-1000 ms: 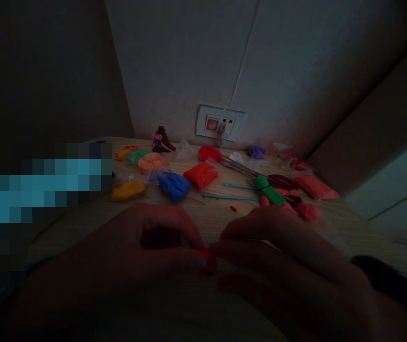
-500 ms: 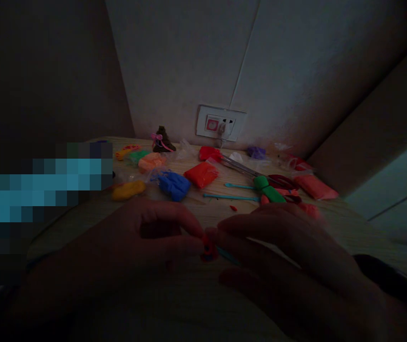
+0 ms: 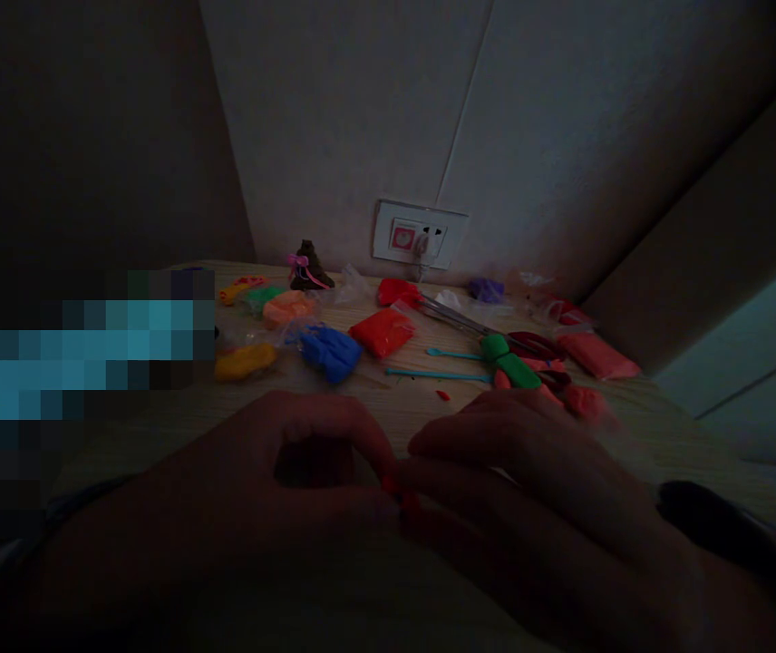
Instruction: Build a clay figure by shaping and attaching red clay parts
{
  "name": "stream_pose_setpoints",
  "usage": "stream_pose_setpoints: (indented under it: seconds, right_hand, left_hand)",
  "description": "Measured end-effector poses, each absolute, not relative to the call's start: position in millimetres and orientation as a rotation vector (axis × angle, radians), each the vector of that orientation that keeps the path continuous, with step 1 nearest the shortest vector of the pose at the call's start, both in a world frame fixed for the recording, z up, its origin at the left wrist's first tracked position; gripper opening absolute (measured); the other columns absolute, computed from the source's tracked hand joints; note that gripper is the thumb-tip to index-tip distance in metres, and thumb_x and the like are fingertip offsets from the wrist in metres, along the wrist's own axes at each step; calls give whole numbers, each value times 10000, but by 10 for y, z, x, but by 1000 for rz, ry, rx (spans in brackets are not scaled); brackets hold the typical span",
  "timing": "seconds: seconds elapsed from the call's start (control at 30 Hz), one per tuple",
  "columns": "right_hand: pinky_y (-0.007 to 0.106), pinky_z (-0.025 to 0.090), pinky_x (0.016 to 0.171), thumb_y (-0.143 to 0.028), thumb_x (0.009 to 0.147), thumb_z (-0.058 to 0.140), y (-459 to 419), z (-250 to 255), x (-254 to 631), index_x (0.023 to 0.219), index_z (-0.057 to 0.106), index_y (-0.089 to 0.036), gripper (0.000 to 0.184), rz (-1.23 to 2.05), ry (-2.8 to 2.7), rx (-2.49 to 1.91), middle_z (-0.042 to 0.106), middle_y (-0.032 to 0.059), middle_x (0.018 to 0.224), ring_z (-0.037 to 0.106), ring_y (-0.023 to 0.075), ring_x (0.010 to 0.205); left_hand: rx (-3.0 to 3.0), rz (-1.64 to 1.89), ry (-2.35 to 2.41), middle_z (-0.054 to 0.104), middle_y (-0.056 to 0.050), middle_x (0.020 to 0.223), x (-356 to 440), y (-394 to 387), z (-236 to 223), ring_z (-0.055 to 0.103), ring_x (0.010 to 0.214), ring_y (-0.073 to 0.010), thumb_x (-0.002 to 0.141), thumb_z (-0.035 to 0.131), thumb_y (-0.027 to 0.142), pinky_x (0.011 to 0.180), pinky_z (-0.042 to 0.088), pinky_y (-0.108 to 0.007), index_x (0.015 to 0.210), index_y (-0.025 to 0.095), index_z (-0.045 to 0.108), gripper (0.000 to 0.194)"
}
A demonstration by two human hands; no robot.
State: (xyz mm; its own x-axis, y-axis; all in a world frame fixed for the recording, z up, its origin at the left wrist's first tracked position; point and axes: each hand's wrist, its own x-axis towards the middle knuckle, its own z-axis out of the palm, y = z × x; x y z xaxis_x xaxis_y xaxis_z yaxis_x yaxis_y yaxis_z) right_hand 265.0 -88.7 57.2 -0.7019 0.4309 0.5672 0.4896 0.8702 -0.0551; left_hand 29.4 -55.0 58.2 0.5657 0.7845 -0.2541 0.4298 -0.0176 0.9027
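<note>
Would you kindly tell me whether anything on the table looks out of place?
A small red piece lies loose on the table near the teal sticks; it looks stray, being apart from the orange-red packet.

One left hand (image 3: pixel 324 453) and one right hand (image 3: pixel 544 494) are counted, and at their fingertips one small red piece (image 3: pixel 409 501) is seen. On the table (image 3: pixel 388 417), two turquoise sticks (image 3: pixel 439 375), one pair of scissors (image 3: pixel 457 315), one green-bodied figure (image 3: pixel 518 367), one red crumb (image 3: pixel 443 395) and one brown figure (image 3: pixel 318 277) with one pink bow (image 3: pixel 297 261) are found. Also, one blue lump (image 3: pixel 329 352), one purple lump (image 3: pixel 487 290), one peach lump (image 3: pixel 289 308), one plain yellow lump (image 3: pixel 245 362) and, in the middle, two red lumps (image 3: pixel 381 334) are counted, while on the wall (image 3: pixel 347 109) one socket plate (image 3: pixel 452 245) with one plug (image 3: pixel 421 243) is noted.
</note>
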Motion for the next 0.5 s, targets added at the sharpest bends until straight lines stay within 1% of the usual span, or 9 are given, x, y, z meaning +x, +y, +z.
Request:
stream_pose_setpoints:
  seconds: [0.1, 0.17, 0.27, 0.37, 0.43, 0.5]
  right_hand:
    - [295, 611, 727, -222, 1176, 437, -871, 551, 2651, 1107, 768, -203, 339, -189, -2427, -646, 791, 35, 988, 711, 154, 834]
    - [299, 603, 703, -203, 1174, 445, -864, 563, 2631, 1076, 769, -184, 340, -211, -2416, -629, 794, 32, 968, 709, 149, 828]
    - [306, 595, 687, -150, 1170, 422, -862, 599, 2591, 1002, 772, -150, 389, -195, -2423, -625, 794, 36, 908, 705, 145, 795]
    - [300, 593, 691, -149, 1166, 455, -865, 612, 2569, 1029, 773, -131, 346, -211, -2415, -608, 799, 44, 909, 714, 146, 807]
    - [298, 595, 687, -151, 1163, 471, -865, 607, 2567, 1014, 772, -131, 336, -227, -2402, -600, 795, 46, 905, 721, 149, 815]
    - [295, 597, 681, -154, 1169, 450, -865, 607, 2566, 982, 775, -146, 375, -236, -2384, -585, 785, 36, 887, 716, 145, 791]
  left_hand:
    - [1630, 381, 1012, 690, 49, 770, 276, -562, 585, 613, 749, -178, 835, 745, 480, 638, 440, -252, 906, 247, 783, 246]
    - [1634, 387, 992, 689, 52, 766, 272, -571, 593, 611, 747, -174, 854, 736, 470, 643, 444, -250, 932, 253, 798, 238]
    - [1656, 409, 1012, 711, 40, 781, 291, -566, 612, 634, 771, -182, 840, 731, 460, 660, 462, -251, 831, 238, 762, 224]
    - [1615, 407, 1015, 727, 28, 789, 313, -553, 617, 658, 783, -195, 803, 725, 456, 684, 495, -255, 769, 235, 720, 224]
    - [1573, 391, 1002, 719, 28, 757, 312, -556, 594, 656, 749, -199, 769, 754, 500, 650, 495, -252, 805, 245, 737, 258]
    - [1579, 415, 990, 716, 33, 727, 297, -569, 549, 658, 708, -200, 748, 788, 551, 600, 486, -243, 864, 258, 769, 315]
